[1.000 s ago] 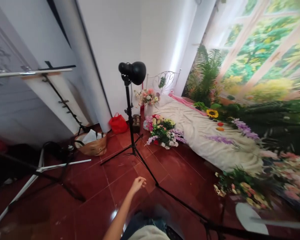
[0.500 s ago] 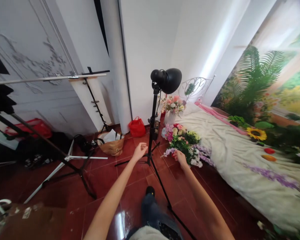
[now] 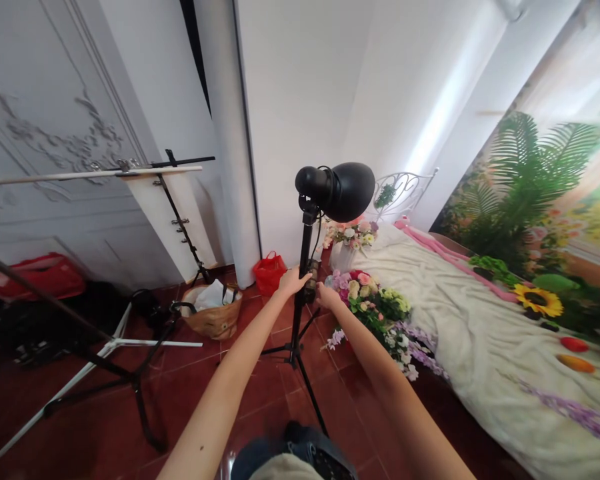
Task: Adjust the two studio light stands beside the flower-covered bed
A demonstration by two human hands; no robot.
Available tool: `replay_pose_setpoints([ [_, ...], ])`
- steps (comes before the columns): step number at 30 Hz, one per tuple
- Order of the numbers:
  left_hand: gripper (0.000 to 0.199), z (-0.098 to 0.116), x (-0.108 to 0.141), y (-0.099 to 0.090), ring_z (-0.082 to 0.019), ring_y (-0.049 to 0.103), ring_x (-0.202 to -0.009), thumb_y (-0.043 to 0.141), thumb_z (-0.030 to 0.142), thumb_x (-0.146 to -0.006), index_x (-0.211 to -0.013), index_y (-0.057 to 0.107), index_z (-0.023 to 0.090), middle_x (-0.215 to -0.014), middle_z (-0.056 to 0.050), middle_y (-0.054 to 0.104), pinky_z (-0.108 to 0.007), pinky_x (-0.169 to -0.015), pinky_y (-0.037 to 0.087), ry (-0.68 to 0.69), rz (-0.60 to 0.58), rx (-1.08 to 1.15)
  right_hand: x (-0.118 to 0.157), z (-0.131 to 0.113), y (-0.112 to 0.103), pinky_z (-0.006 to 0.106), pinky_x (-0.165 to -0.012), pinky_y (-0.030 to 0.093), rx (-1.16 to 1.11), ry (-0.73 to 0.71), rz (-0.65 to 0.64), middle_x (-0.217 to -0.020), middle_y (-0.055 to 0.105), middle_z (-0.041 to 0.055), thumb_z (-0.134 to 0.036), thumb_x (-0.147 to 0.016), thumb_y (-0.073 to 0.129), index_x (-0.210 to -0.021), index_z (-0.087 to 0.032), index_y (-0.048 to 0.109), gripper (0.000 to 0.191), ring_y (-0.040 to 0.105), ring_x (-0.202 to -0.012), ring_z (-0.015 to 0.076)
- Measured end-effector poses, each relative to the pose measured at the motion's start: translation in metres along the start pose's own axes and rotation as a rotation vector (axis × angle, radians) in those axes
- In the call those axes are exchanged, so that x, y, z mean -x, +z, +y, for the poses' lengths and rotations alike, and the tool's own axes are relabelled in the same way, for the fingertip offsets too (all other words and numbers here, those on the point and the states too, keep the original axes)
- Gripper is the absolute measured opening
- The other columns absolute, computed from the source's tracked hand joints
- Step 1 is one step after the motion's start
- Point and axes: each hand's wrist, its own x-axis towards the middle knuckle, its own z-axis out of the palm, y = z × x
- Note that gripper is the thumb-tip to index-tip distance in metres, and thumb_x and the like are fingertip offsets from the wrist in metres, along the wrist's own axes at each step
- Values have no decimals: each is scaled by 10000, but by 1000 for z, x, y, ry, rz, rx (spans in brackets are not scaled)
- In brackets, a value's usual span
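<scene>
the lamp (image 3: 353,192) and its stand (image 3: 297,320) were black, the floor tiles (image 3: 190,400) dark red with pale lines; on the right, the blanket (image 3: 455,287) was cream, the sunflower (image 3: 537,300) yellow around brown.

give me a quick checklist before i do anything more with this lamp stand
1. Left hand at the pole: ok, its fingers reach the pole below the lamp.
2. Right hand in contact: cannot tell, it is beside the pole but any touch is unclear.
3. Lamp on top of the pole: ok; how tightly it is fixed cannot be told.
4. Legs spread on the floor: ok for spread; not every foot is visible, so footing cannot be told.
5. Surroundings clear: not ok, flowers crowd the right forearm, and a red bag is nearby.
</scene>
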Motion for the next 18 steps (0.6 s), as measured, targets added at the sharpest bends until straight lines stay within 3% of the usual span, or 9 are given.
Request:
replay_pose_setpoints([
  [7,563,-8,-8,-6,-273,606,-987,377,599,-820,-1170,470,167,-1045,-137,644,-340,-814,453,33,-70,-73,-28,-7,-15,269,-785,445,186,-157,-129,-1004,652,136,-315,-729,669,-1072,-151,567,394,616,-956,241],
  [14,540,-10,-15,-18,-269,620,-956,311,579,-851,-1182,440,172,-1008,-128,652,-335,-801,452,90,-97,-136,-20,-9,-24,300,-769,456,249,-173,-107,-947,670,148,-377,-819,561,-1059,-144,605,337,632,-918,264],
  [18,553,-14,-20,-22,-282,628,-935,316,587,-845,-1191,433,171,-997,-134,657,-340,-770,459,148,-127,-161,-30,-14,-32,291,-757,463,259,-187,-111,-925,679,127,-400,-761,626,-1007,-153,641,349,635,-901,264],
])
